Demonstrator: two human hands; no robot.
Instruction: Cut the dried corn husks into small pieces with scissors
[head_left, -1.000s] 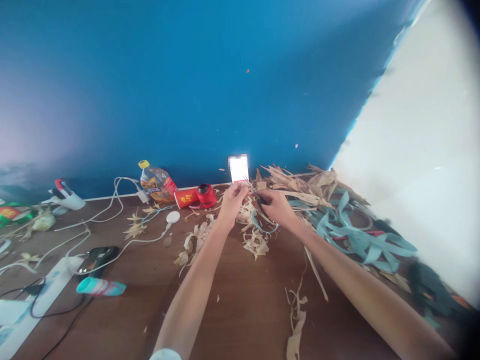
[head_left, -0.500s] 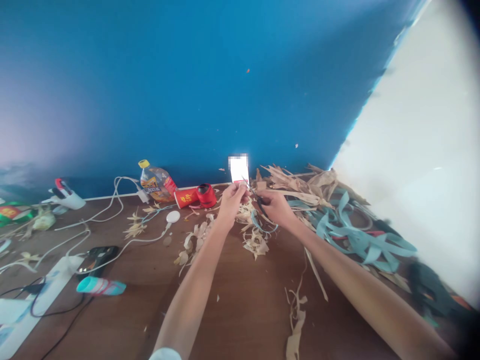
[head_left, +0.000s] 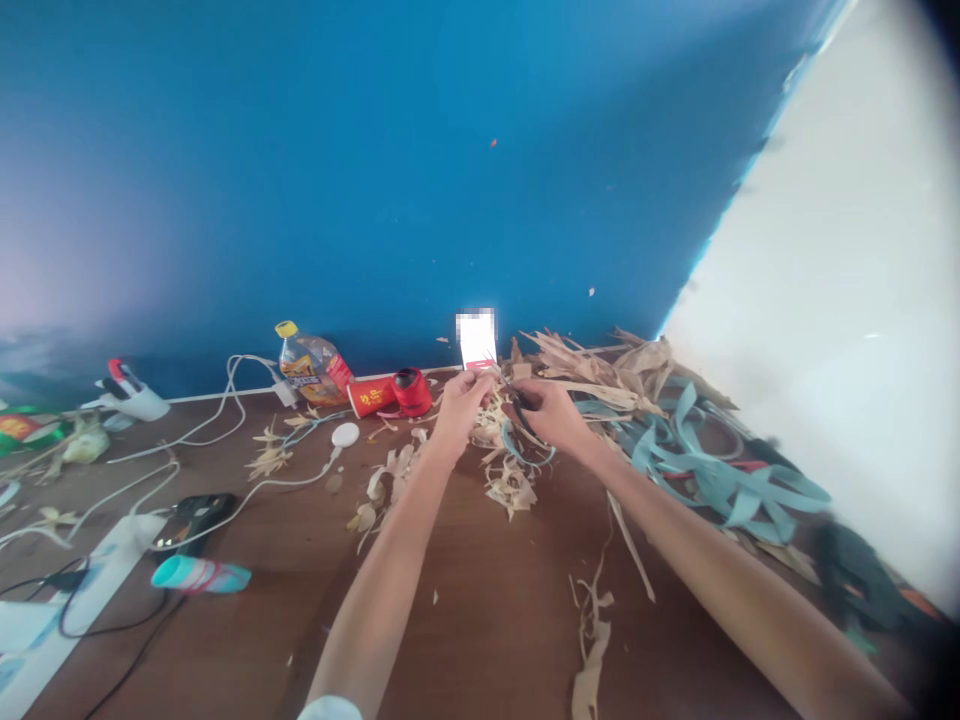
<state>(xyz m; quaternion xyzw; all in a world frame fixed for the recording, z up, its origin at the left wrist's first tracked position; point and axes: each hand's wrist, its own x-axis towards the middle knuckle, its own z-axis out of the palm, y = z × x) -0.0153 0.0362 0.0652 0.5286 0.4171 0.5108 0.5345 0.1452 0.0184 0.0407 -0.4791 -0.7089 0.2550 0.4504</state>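
Observation:
At the back middle of the brown table, my left hand [head_left: 466, 398] is pinched closed on a small piece that I cannot make out, probably dry husk by its pale colour. My right hand [head_left: 549, 408] is wrapped round dark-handled scissors [head_left: 523, 414], whose blades point toward the left fingertips. Pale curled husk scraps [head_left: 511, 486] lie beneath and between the hands. A bright white screen or card [head_left: 478, 336] with a red lower band stands against the blue wall just beyond them.
Dry husks [head_left: 600, 368] and tangled light-blue ribbon [head_left: 739, 485] heap up on the right. Leftward are a tilted plastic bottle [head_left: 309, 368], a red paper cup [head_left: 370, 396], a round white charger [head_left: 345, 435], white cables, a turquoise roll [head_left: 201, 574] and a power strip [head_left: 90, 610].
The scissors' blades have shifted slightly at the left fingertips. Both hands stay in nearly the same place, and the surrounding things have not moved.

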